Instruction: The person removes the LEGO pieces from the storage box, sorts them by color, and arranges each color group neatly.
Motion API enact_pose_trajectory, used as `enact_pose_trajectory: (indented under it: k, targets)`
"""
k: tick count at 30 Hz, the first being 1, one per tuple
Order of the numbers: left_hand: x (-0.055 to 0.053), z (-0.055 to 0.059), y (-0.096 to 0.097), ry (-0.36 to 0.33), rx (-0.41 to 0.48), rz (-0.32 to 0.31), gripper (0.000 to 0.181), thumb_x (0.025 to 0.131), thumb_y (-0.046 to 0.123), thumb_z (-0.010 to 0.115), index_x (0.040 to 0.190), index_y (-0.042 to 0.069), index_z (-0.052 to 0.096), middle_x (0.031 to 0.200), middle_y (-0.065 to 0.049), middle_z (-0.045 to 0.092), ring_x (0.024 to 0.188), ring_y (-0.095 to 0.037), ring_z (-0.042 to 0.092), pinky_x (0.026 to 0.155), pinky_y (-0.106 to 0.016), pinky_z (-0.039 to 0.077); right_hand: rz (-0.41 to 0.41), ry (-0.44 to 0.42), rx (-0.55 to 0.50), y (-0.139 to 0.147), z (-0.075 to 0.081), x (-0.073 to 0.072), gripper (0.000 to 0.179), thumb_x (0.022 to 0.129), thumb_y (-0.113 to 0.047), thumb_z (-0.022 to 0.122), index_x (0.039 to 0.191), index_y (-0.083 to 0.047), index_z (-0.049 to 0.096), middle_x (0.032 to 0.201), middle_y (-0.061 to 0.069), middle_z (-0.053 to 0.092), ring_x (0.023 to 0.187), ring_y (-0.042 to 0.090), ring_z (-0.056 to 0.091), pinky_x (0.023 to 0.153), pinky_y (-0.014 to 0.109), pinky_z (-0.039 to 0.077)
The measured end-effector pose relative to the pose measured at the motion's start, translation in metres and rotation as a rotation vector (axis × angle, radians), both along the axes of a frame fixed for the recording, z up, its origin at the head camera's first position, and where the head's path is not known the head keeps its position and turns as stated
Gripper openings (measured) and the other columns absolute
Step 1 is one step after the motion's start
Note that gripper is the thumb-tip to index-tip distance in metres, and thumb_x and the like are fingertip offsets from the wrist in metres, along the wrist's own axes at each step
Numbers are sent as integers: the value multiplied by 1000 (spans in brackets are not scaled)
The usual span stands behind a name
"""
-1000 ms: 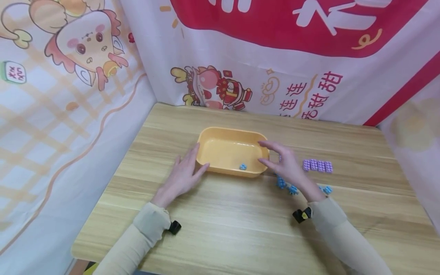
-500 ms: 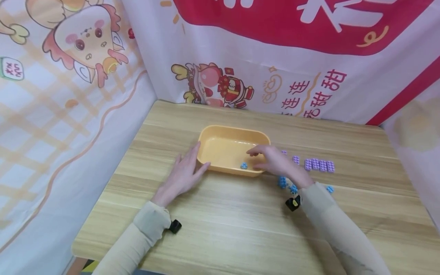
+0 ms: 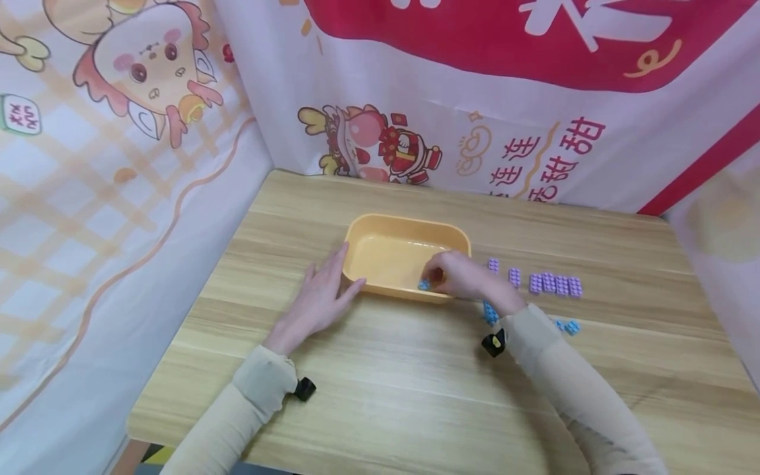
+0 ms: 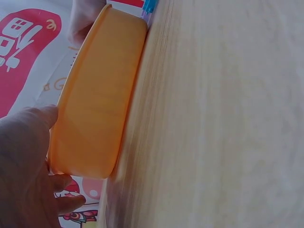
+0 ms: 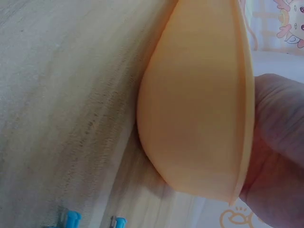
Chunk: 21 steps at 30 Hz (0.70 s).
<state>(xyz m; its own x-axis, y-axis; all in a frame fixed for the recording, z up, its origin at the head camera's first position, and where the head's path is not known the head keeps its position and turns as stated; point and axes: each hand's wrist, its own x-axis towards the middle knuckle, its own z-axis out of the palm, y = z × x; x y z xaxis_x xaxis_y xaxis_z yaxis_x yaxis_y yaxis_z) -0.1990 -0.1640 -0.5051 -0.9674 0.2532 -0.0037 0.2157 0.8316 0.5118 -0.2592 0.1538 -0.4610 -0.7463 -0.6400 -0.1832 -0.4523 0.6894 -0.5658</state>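
Observation:
A yellow-orange plastic bin stands on the wooden table with one small light-blue building block inside, near its front wall. My left hand rests against the bin's left end, fingers spread and fairly straight. The left wrist view shows the left thumb touching the rim. Over the bin's right end reaches my right hand, its fingers curled down and pinching the blue block. In the right wrist view the bin's wall hides the fingertips and the block.
Several purple blocks lie right of the bin, some lined up in a row. More blue blocks lie nearer, partly hidden by the right forearm. Printed cloth hangs behind the table and along its left side.
My right hand has moved left and down from the bin's right rim to the blue block inside, its fingers closing in. The left hand has stayed at the bin's left end.

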Motion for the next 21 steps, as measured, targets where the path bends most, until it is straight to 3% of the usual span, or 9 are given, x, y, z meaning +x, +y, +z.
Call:
enact_pose_trajectory:
  k: [8, 16, 21]
  targets:
    - [0, 1, -1, -6, -5, 3, 91, 113, 67, 40, 178, 18, 1, 185, -16, 19, 172, -36, 23, 140, -69, 7, -20, 42, 15, -3, -3, 0, 7, 94, -4, 85, 96, -9, 81, 96, 5, 80, 91, 17, 72, 89, 39, 66]
    - [1, 3, 0, 11, -3, 5, 92, 112, 67, 41, 178, 15, 4, 184, -17, 20, 171, -38, 24, 139, -70, 7, -42, 31, 31, -6, -1, 2, 12, 92, -3, 85, 103, -8, 82, 101, 7, 81, 93, 19, 74, 90, 37, 67]
    - [1, 1, 0, 14, -10, 5, 93, 112, 71, 38, 178, 16, 3, 184, -17, 20, 172, -38, 23, 139, -70, 6, -75, 47, 5, -4, -2, 3, 8, 95, -10, 85, 102, -9, 82, 102, 6, 81, 95, 20, 74, 92, 41, 67]
